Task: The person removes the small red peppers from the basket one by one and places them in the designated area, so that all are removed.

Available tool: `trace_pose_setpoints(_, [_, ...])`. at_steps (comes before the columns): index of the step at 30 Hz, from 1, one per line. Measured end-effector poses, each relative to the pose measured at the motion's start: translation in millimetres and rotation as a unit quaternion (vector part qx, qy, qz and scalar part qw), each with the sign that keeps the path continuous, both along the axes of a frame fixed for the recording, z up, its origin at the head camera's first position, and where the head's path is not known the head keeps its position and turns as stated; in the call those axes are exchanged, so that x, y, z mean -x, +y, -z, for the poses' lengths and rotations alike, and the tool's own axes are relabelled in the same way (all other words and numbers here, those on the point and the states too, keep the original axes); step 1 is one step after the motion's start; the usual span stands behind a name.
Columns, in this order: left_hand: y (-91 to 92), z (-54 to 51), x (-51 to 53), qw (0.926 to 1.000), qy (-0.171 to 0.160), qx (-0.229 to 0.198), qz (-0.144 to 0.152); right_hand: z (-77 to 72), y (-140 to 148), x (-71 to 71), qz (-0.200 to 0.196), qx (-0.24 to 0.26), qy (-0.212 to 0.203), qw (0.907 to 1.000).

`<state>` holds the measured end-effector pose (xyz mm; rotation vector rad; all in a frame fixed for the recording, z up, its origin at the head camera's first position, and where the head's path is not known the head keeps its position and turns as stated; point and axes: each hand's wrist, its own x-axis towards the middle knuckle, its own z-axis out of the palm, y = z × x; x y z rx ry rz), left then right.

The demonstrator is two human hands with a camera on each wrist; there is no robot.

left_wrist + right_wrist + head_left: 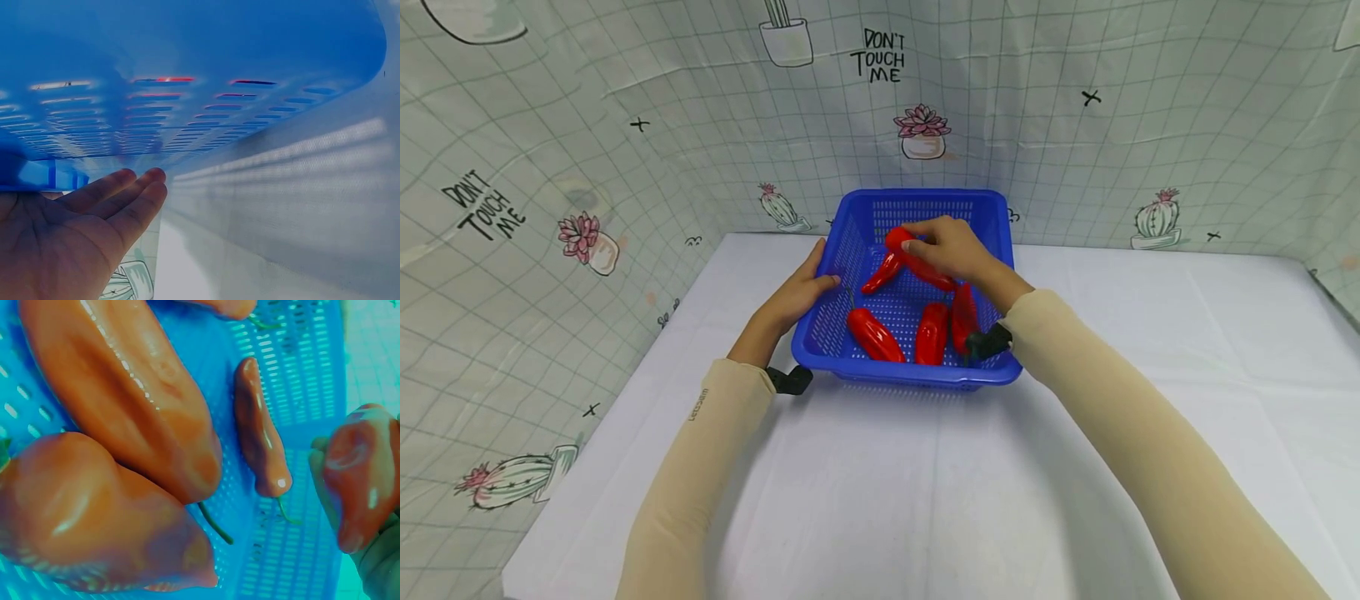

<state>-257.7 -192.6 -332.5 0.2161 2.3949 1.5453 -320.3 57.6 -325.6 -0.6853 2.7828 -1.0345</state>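
One right hand (952, 247) pinches a shiny, round-tipped red pepper (897, 239); the left hand (794, 293), fingers straight, touches a boxy blue plastic basket (902, 371). Pepper-moving, I think; next needs snug pinching.

Basket (906, 373) on table (880, 483), backdrop (1000, 108) behind; three peppers (931, 335) in basket's front; left grip (792, 298) at left rim.

The raised, slotted sides of a blue plastic basket (910, 372) fence off its inside, with the person's left hand (793, 296) at the left rim, and I see a way in only from above. The right hand (952, 248), pinching a glossy red pepper (897, 239), blocks the far middle, three red peppers (931, 335) crowd the near end, and mesh floor (898, 312) lies free between; white cloth (865, 500) stretches open in front.
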Motion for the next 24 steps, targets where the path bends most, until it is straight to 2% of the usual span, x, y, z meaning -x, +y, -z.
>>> trace_pose_setpoints(1, [1.4,-4.7,-3.3,1.0000,-0.003,0.002,0.000,-0.7,1.1,0.3,0.006,0.009,-0.004,0.9999])
trace_pose_setpoints(3, [1.6,-5.6,-4.3,1.0000,-0.003,0.005,0.000,-1.2,3.5,1.3,0.014,0.020,-0.010,0.9996])
trace_pose_setpoints(5, [1.8,-6.0,-4.9,1.0000,-0.004,0.005,-0.001,-1.8,6.3,1.7,0.018,0.052,-0.036,0.9978])
trace_pose_setpoints(7, [1.7,-5.7,-4.6,1.0000,-0.004,0.005,-0.002,-3.1,8.9,0.9,0.021,0.086,-0.064,0.9940])
trace_pose_setpoints(9, [1.3,-4.7,-3.9,1.0000,-0.004,0.005,-0.002,-4.4,11.3,-0.1,0.024,0.129,-0.098,0.9864])
trace_pose_setpoints(12, [-2.0,6.0,5.1,1.0000,-0.004,0.005,-0.004,-6.5,14.4,-0.7,0.030,0.183,-0.129,0.9741])
trace_pose_setpoints(16, [-7.4,22.5,17.4,0.9999,-0.003,0.005,-0.010,-8.9,18.6,0.5,0.048,0.243,-0.150,0.9573])
trace_pose_setpoints(19, [-8.4,26.5,18.8,0.9999,0.002,0.005,-0.013,-10.8,23.2,2.1,0.066,0.277,-0.158,0.9453])
trace_pose_setpoints(24, [-8.3,27.9,17.8,0.9998,0.012,0.004,-0.014,-16.1,32.0,3.8,0.091,0.307,-0.158,0.9340])
